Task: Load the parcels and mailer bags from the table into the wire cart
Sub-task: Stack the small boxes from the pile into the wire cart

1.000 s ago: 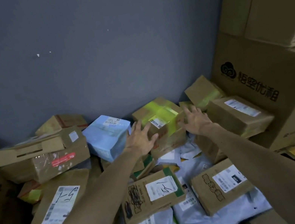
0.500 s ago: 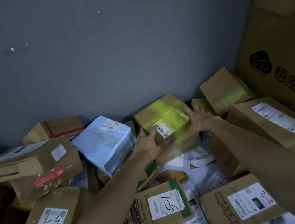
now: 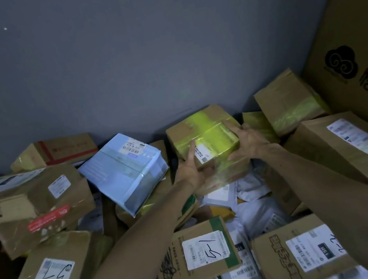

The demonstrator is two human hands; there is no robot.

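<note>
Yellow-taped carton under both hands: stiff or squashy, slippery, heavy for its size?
Probably stiff: the yellow-taped carton shows square edges where the left hand and right hand grip its sides. Likely slick, since glossy tape wraps most of it. Weight is unclear; it sits tilted above soft mailer bags, so neighbours may shift.

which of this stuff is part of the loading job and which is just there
Job: yellow-taped box, gripped by left hand and right hand; blue-wrapped parcel; box marked 5-1; grey mailer bags.
Just there: grey wall; big printed carton at right, probably storage.
</note>
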